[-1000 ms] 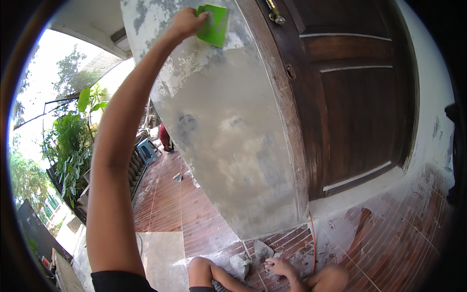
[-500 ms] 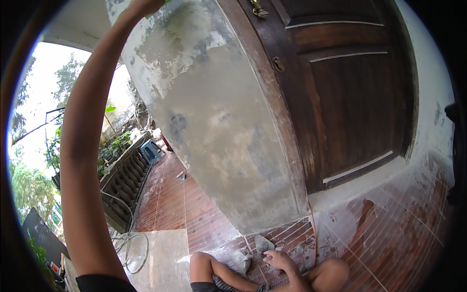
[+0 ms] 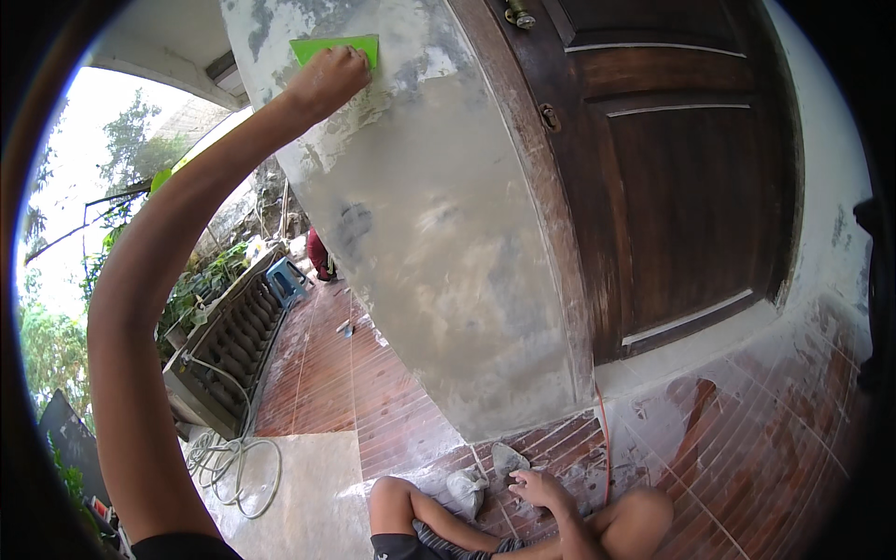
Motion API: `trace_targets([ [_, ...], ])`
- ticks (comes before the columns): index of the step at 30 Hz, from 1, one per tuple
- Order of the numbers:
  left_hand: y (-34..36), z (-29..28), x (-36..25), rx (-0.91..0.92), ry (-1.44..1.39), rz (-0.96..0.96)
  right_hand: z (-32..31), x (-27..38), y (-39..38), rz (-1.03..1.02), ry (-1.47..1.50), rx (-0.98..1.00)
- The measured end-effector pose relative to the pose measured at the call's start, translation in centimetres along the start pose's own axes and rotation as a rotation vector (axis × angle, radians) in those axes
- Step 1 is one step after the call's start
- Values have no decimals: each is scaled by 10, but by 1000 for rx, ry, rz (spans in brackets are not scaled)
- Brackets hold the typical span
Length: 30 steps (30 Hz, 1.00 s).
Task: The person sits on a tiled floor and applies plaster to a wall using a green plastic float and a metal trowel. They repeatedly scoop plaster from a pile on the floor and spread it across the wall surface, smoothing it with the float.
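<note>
In the head view, from where I stand, the bare left arm [image 3: 140, 308] climbs the left side of the frame and bends over toward the upper middle. There the left hand [image 3: 329, 79] has its fingers closed tight round a bright green scraper [image 3: 313, 47], whose flat blade shows on both sides of the fist against the wall [image 3: 411, 205]. That wall is patchy pale grey and white at the top, with a smoother grey-beige coat across the middle and below.

Down at the bottom, right of centre, the right hand [image 3: 541, 490] hangs low between bent knees, its fingers reaching toward a flat, pointed grey piece [image 3: 509, 457]. I can't tell whether they grip anything. Just left of it, a crumpled pale-grey lump [image 3: 467, 485] sits on the red tiled floor [image 3: 308, 392].

To the right of the wall stands a dark wooden door [image 3: 691, 205] in a scuffed frame [image 3: 541, 177], a brass-coloured knob [image 3: 520, 14] at the top edge. An orange cord [image 3: 605, 439] runs down near the wall's lower corner. Over on the left I see a baluster railing [image 3: 229, 350], a blue stool [image 3: 287, 280] beyond it, and a loosely coiled hose [image 3: 233, 471] on a pale slab [image 3: 313, 485] at lower left.
</note>
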State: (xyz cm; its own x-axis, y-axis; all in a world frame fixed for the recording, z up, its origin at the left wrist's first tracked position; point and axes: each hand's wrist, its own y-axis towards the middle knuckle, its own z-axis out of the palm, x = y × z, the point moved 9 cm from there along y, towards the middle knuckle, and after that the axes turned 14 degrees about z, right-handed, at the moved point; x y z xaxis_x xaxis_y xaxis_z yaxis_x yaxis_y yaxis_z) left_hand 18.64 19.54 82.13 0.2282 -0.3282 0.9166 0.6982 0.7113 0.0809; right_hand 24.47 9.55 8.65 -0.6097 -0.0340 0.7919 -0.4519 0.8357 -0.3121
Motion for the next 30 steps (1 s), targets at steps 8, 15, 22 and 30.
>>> trace_targets([
  [8, -43, -10, 62, -217, -695, -454, 2, -7, -7, 15, -60, 24],
  [15, -37, 51, 103, -319, -1224, -683, 16, -12, 10, 11, -41, 67],
  [22, -5, 120, 114, -279, -1165, -748, 16, -25, 16, 47, -38, 43],
  [30, 21, 75, 176, -149, -699, -732, -1, -13, 1, 0, -1, 9],
])
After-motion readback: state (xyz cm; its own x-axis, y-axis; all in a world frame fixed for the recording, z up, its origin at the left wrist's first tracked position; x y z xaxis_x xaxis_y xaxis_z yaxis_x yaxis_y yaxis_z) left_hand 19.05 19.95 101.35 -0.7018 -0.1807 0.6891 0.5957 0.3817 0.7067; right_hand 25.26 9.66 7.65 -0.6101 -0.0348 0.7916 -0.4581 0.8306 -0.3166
